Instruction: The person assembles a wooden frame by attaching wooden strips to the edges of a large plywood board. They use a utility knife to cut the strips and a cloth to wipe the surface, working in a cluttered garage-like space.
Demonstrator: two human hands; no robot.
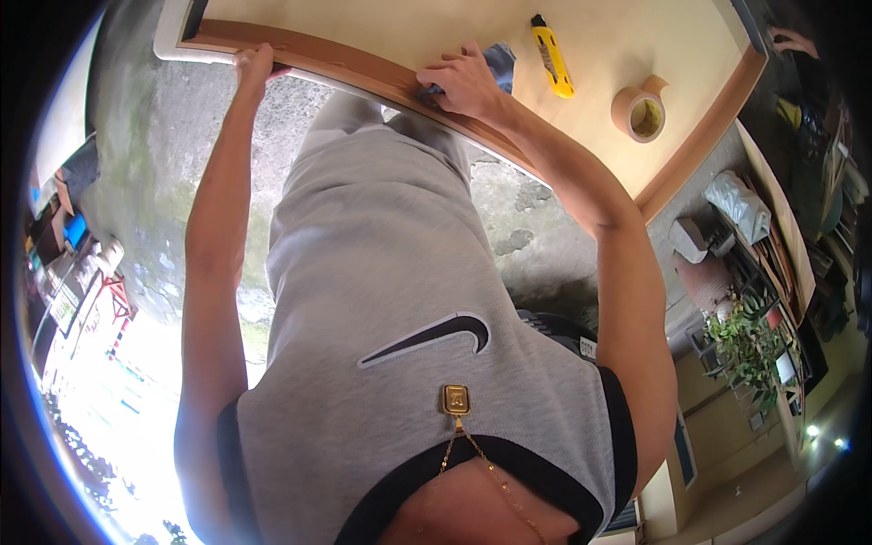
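Observation:
A large pale board (pixel 391 36) with brown tape (pixel 331 65) along its near and right edges lies in front of me. At the near edge's left part, my left hand (pixel 254 65) is closed over the rim. My right hand (pixel 468 84) is closed on a bunched blue-grey cloth (pixel 499 65) and presses it against the taped near edge. Part of the cloth is hidden under my fingers. To the right of that hand, a yellow utility knife (pixel 552 59) lies on the board. Farther right sits a roll of brown tape (pixel 627 113) with a loose end.
At the far right another person's hand (pixel 793 41) is near the board's corner. Below the board is a stained concrete floor (pixel 136 173). A plastic bag (pixel 738 204), leaning boards (pixel 777 218) and a leafy plant (pixel 749 341) stand on the right. Clutter lines the left side.

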